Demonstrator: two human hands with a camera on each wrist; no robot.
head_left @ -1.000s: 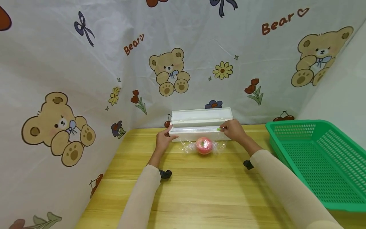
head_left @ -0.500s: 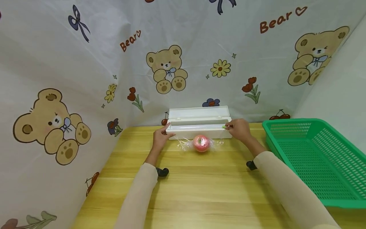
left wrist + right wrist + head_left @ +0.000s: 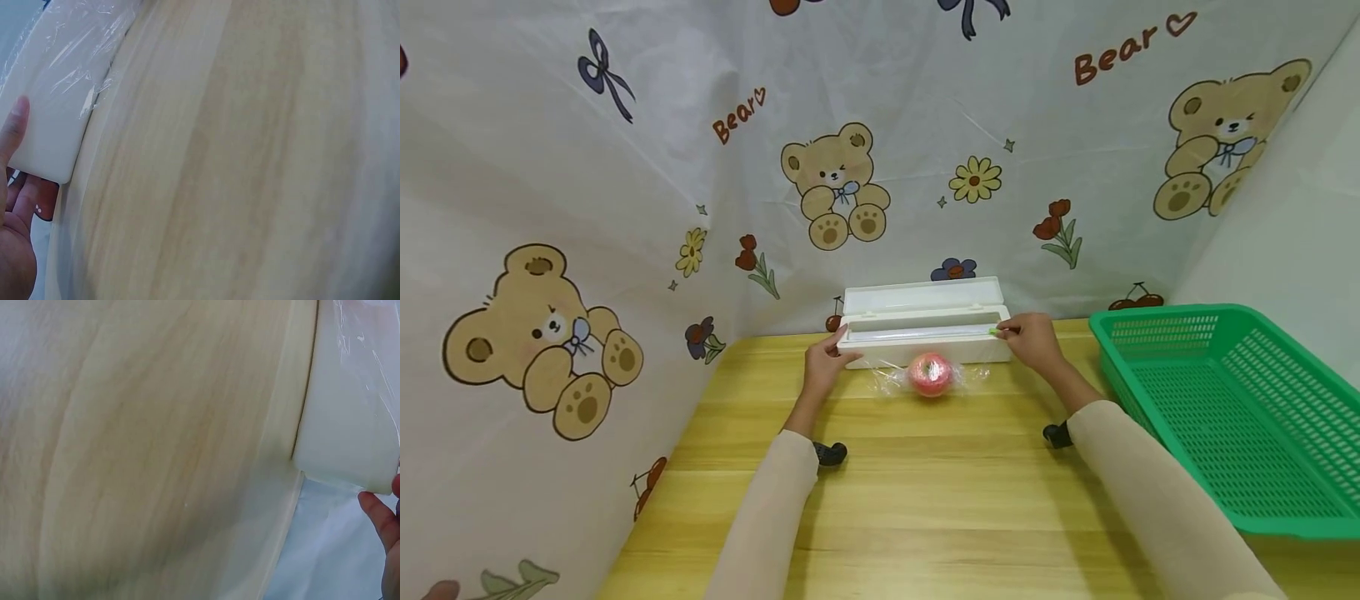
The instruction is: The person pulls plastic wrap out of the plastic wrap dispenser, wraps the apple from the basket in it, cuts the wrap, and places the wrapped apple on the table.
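A white cling film dispenser [image 3: 977,352] stands at the table's back edge, its lid [image 3: 925,294] raised. Clear cling film [image 3: 889,377] hangs down its front and spreads to both sides of a red apple [image 3: 930,374], which sits against the front. My left hand [image 3: 822,367] grips the dispenser's left end; in the left wrist view the thumb lies on the front face and fingers are at the end. At the right end, my right hand [image 3: 1033,340] pinches a small green slider [image 3: 994,332]. The right wrist view shows a fingertip [image 3: 369,500] touching the dispenser's end.
A green plastic basket [image 3: 1180,433] stands at the right of the wooden table [image 3: 940,500]. Behind the dispenser hangs a white bear-print cloth [image 3: 917,208], which also covers the left side. Black wrist straps [image 3: 831,454] show under the sleeves.
My right hand has moved right along the dispenser with the green slider, up to its right end. The left hand keeps its grip and the apple stays put. The head view shifted slightly.
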